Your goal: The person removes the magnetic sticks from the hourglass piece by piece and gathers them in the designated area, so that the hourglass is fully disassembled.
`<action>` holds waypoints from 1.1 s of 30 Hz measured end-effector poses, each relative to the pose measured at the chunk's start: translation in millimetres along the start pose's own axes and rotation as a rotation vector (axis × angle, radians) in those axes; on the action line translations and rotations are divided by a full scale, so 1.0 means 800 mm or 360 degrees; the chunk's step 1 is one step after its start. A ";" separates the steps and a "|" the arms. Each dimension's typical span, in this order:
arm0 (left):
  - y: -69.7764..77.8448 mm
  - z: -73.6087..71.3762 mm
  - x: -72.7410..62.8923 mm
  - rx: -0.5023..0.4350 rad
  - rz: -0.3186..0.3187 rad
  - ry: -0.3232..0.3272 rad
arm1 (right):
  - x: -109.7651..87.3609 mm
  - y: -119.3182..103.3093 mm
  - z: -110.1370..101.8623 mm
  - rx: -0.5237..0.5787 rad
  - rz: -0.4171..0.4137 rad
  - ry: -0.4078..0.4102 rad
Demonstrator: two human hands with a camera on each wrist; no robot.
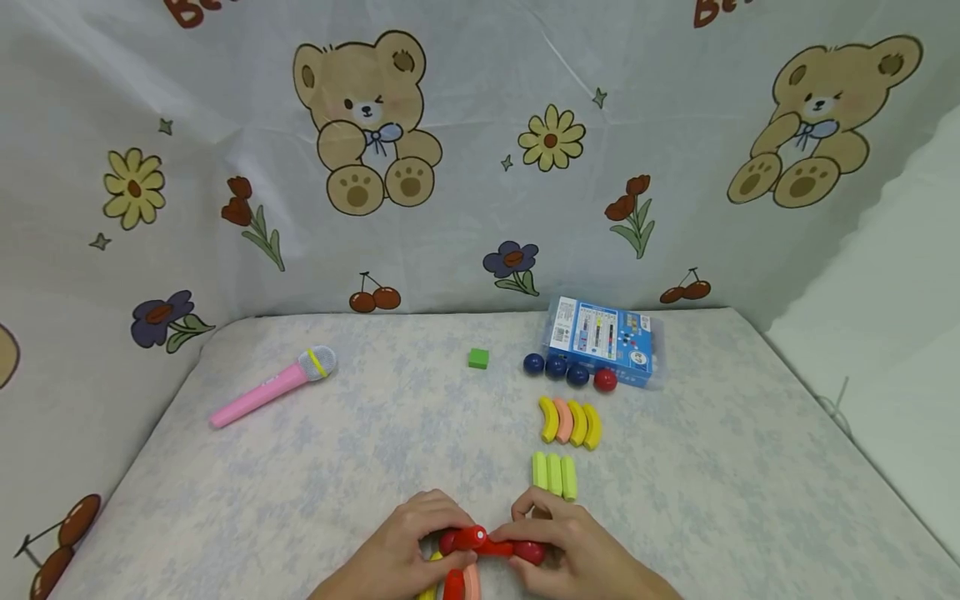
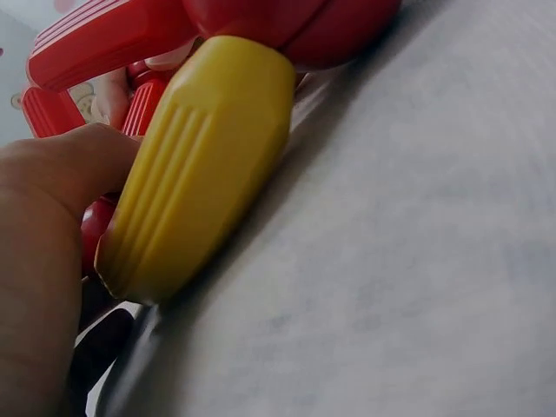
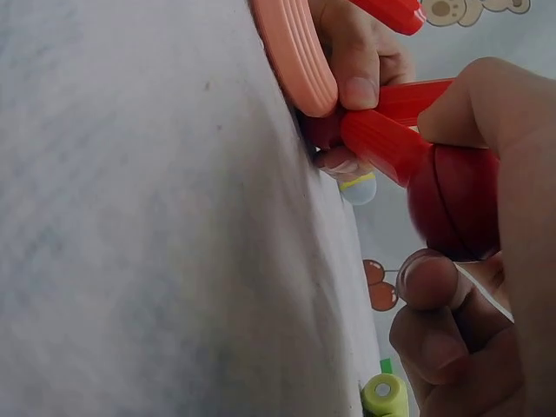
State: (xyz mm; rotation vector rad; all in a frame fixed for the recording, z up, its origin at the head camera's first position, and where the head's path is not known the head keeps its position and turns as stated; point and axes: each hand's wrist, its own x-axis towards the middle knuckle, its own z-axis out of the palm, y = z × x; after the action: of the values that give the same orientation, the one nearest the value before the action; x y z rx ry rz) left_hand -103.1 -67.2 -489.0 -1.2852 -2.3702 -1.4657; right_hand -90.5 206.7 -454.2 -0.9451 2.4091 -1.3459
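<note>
Close to the near table edge, both hands work on a construction of magnetic rods and balls. My left hand (image 1: pixel 416 537) grips it at a red ball and an upward-pointing red rod (image 1: pixel 470 537). Thumb and fingers of my right hand (image 1: pixel 573 546) pinch a dark red ball (image 3: pixel 452 204) at the other end. Between the hands a red rod (image 3: pixel 387 149) meets that ball. A yellow rod (image 2: pixel 200 174) joins a red ball (image 2: pixel 295 26) beside the left hand. One curved peach rod (image 3: pixel 300 56) runs toward the body, beside another red rod (image 1: pixel 453 586).
Three light green rods (image 1: pixel 554 476) lie just beyond the right hand. Behind them are curved yellow and peach rods (image 1: pixel 578 423), several balls (image 1: pixel 556 367) and a blue-labelled box (image 1: pixel 609 337). A green block (image 1: pixel 478 358) sits mid-table; a pink microphone (image 1: pixel 273 387) lies left.
</note>
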 end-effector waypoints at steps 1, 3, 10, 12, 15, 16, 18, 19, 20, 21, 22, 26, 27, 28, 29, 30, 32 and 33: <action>0.000 0.000 0.000 -0.0002 -0.0004 -0.0004 | 0.000 0.000 0.000 -0.0001 -0.0001 -0.0006; 0.001 0.000 -0.001 -0.0020 -0.0039 -0.0012 | -0.002 0.001 -0.002 -0.0020 0.0004 0.0013; 0.002 -0.001 -0.004 -0.0042 -0.0153 0.0018 | -0.004 0.010 -0.019 -0.0216 -0.0148 0.0431; 0.002 -0.001 -0.004 -0.0033 -0.0161 0.0025 | -0.003 0.013 -0.024 -0.0242 -0.0165 0.0504; 0.003 -0.001 -0.004 -0.0039 -0.0187 0.0035 | -0.002 0.017 -0.031 -0.0263 -0.0179 0.0539; 0.003 -0.002 -0.004 -0.0041 -0.0194 0.0039 | -0.001 0.017 -0.033 -0.0266 -0.0182 0.0547; 0.004 -0.002 -0.005 -0.0047 -0.0201 0.0049 | 0.002 0.019 -0.039 -0.0259 -0.0172 0.0568; 0.004 -0.002 -0.005 -0.0048 -0.0200 0.0054 | 0.004 0.019 -0.043 -0.0257 -0.0161 0.0577; 0.005 -0.002 -0.005 -0.0050 -0.0201 0.0058 | 0.006 0.020 -0.046 -0.0251 -0.0141 0.0583; 0.005 -0.002 -0.005 -0.0051 -0.0201 0.0063 | 0.009 0.021 -0.050 -0.0252 -0.0121 0.0587; 0.005 -0.002 -0.005 -0.0051 -0.0197 0.0066 | 0.011 0.022 -0.054 -0.0251 -0.0095 0.0591; 0.005 -0.001 -0.004 -0.0062 -0.0196 0.0058 | 0.022 0.030 -0.076 -0.0254 0.0023 0.0608; 0.005 -0.001 -0.004 -0.0065 -0.0194 0.0053 | 0.024 0.033 -0.083 -0.0254 0.0043 0.0628; 0.004 -0.001 -0.004 -0.0068 -0.0192 0.0048 | 0.026 0.038 -0.090 -0.0251 0.0052 0.0657; 0.004 -0.001 -0.004 -0.0069 -0.0191 0.0042 | 0.029 0.043 -0.097 -0.0255 0.0057 0.0693; 0.003 -0.001 -0.003 -0.0067 -0.0184 0.0038 | 0.031 0.049 -0.104 -0.0266 0.0049 0.0736; 0.002 -0.001 -0.004 -0.0066 -0.0181 0.0031 | 0.035 0.063 -0.117 -0.0294 0.0055 0.0846; 0.002 -0.001 -0.004 -0.0070 -0.0186 0.0026 | 0.037 0.071 -0.122 -0.0302 0.0067 0.0905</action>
State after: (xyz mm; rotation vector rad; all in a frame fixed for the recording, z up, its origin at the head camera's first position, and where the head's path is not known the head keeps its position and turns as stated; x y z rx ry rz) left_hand -100.3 -69.9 -488.9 -1.1573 -2.4543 -1.5611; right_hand -183.9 275.6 -443.8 -0.5979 2.9970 -1.5559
